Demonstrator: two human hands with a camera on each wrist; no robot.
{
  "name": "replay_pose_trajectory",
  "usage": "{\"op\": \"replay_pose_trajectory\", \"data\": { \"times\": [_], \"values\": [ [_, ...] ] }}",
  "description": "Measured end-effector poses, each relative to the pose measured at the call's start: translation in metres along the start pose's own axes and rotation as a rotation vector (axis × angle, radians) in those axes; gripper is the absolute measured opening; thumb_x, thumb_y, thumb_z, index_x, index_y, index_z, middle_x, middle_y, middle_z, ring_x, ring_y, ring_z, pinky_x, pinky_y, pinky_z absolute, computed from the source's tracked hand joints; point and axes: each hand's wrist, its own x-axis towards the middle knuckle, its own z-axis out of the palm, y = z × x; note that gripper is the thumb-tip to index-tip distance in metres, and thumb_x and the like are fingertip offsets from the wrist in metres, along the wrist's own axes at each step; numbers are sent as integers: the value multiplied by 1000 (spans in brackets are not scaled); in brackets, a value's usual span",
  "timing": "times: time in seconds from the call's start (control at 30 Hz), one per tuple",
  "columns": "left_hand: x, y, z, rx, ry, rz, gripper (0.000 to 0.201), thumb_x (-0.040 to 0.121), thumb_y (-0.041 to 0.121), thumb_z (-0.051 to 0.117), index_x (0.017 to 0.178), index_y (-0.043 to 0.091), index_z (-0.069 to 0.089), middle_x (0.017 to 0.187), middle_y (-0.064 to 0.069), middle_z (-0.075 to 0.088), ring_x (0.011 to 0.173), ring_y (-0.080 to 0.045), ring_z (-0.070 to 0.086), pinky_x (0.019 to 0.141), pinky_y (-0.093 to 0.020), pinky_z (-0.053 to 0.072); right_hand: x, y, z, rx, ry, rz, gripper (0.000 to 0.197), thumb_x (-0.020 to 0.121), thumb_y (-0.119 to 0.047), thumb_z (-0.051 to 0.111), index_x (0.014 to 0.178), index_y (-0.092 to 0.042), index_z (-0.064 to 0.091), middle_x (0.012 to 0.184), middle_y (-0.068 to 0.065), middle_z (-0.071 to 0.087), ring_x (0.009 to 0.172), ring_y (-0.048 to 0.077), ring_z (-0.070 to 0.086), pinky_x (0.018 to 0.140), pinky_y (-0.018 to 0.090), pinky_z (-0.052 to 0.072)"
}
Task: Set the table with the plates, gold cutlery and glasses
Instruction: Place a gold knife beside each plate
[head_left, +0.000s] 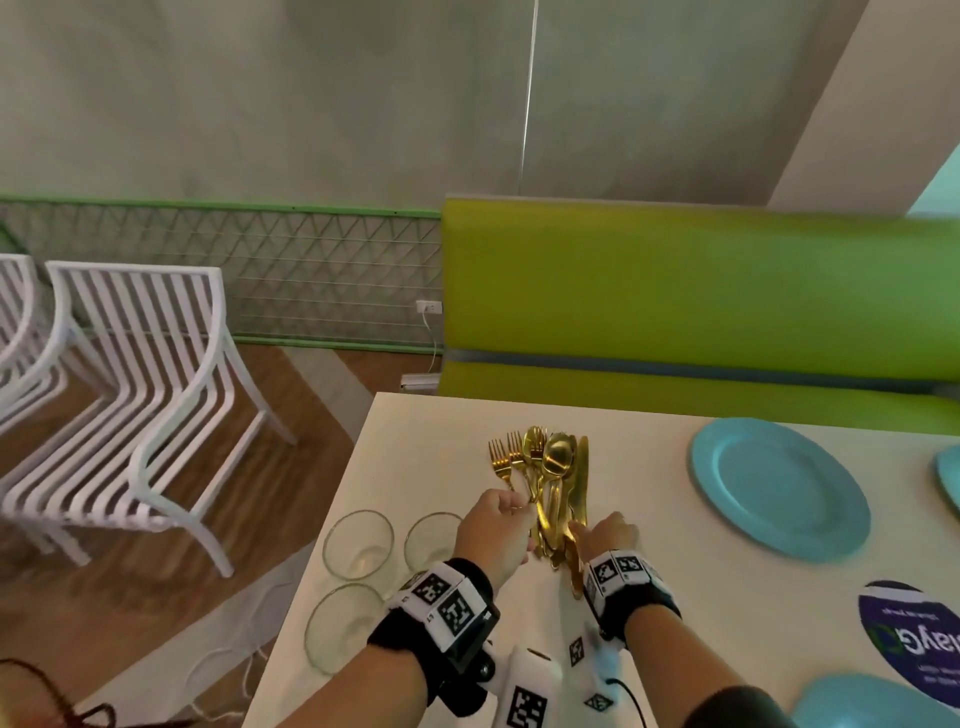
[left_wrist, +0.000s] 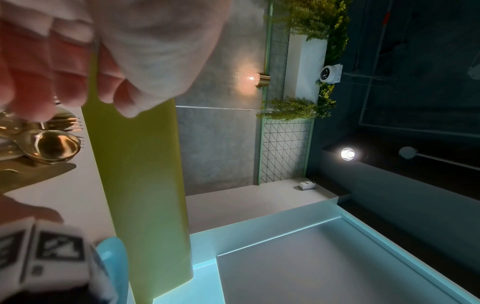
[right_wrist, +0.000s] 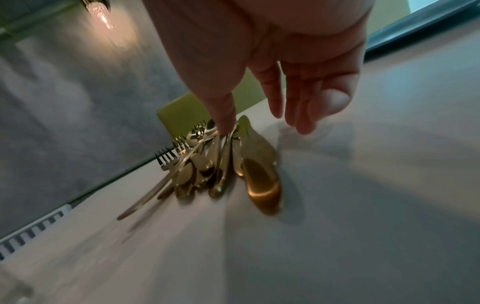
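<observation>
A pile of gold cutlery (head_left: 553, 467) (left_wrist: 52, 146) (right_wrist: 221, 164), forks, spoons and knives, lies on the white table (head_left: 441, 441) near its far edge. My left hand (head_left: 498, 525) (left_wrist: 64, 72) is curled at the pile's left side and seems to pinch a fork handle. My right hand (head_left: 610, 532) (right_wrist: 275, 111) hovers over the handles with straight fingers, one fingertip touching a spoon. Three clear glasses (head_left: 358, 543) (head_left: 431, 538) (head_left: 343, 623) stand at the table's left edge. A blue plate (head_left: 779, 488) lies to the right.
A second blue plate (head_left: 950, 478) shows at the right edge and a third (head_left: 857, 701) at the bottom right. A green bench (head_left: 675, 301) runs behind the table. White slatted chairs (head_left: 145, 389) stand on the left. A round printed sticker (head_left: 914, 639) lies on the table.
</observation>
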Motion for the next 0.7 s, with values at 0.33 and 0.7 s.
{"op": "replay_pose_trajectory", "data": {
  "times": [0.33, 0.7],
  "values": [
    [37, 1, 9, -4, 8, -13, 4, 93, 22, 52, 92, 23, 55, 97, -1, 59, 69, -12, 60, 84, -37, 54, 21, -26, 6, -40, 42, -15, 44, 89, -33, 55, 121, -4, 46, 119, 16, 51, 110, 34, 57, 92, 40, 49],
    [47, 5, 28, 35, -54, 3, 6, 93, 21, 52, 88, 25, 53, 90, 7, 58, 73, -11, 60, 79, -31, 54, 30, -22, 3, -140, 69, 1, 32, 88, -25, 54, 115, -8, 53, 113, 10, 53, 104, 27, 59, 88, 36, 50]
  ]
}}
